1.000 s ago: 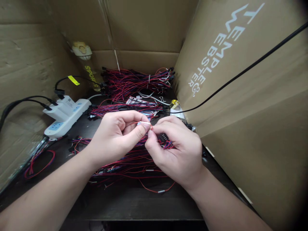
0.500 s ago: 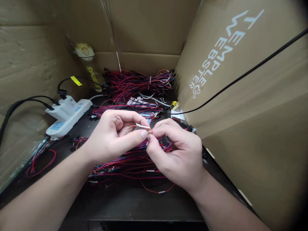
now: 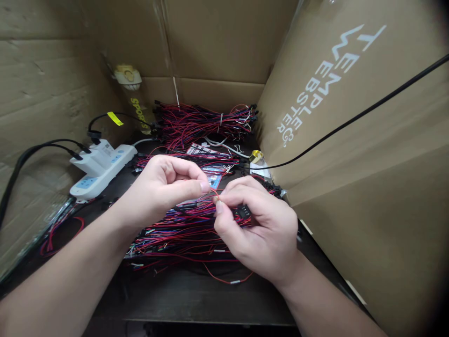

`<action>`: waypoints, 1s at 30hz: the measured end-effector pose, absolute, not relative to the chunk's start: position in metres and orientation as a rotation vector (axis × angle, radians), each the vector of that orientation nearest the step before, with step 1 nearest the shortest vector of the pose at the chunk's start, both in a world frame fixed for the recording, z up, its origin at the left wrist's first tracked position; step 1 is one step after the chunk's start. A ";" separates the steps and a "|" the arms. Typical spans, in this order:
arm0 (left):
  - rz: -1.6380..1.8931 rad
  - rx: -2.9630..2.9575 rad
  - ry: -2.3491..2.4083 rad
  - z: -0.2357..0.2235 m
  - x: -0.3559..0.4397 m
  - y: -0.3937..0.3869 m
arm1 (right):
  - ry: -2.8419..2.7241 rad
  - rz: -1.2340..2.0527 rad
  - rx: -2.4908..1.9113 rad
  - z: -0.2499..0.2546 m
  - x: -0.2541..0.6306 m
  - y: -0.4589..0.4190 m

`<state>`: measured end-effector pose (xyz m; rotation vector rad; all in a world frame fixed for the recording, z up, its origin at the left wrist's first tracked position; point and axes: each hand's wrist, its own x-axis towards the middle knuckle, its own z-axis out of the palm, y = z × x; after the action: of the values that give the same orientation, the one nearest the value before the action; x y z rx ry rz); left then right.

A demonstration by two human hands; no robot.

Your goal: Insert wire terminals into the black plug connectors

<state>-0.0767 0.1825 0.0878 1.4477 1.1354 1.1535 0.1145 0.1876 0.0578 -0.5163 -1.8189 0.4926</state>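
Above the tabletop (image 3: 189,299), the left hand (image 3: 154,192) pinches a red wire (image 3: 215,192) between thumb and forefinger, the other fingers curled in behind. The right hand (image 3: 261,224) faces it, thumb and forefinger closed on the wire just beside that grip. Holding so thin a strand at two near points, I would judge, keeps the short piece between from flopping about. A black connector (image 3: 243,212) shows beneath the right hand's fingers; whether they hold it, I cannot tell. Below both hands, the loose wires (image 3: 196,231) lie mostly lengthwise side by side, probably so that single ones come away easily. Farther back, a bundle (image 3: 189,122) has a pale tie (image 3: 221,120) around it, likely against tangling. The power strip (image 3: 128,157) sits off to the left, where its cords seem well apart from the fingers.
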 end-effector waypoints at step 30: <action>1.221 1.555 1.050 0.094 -0.081 0.175 | -1.772 0.405 -0.410 0.061 0.118 0.189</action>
<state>-0.0815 0.1751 0.0938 1.5554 1.0499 1.2206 0.1176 0.1889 0.0605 -0.4095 -1.7723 0.4055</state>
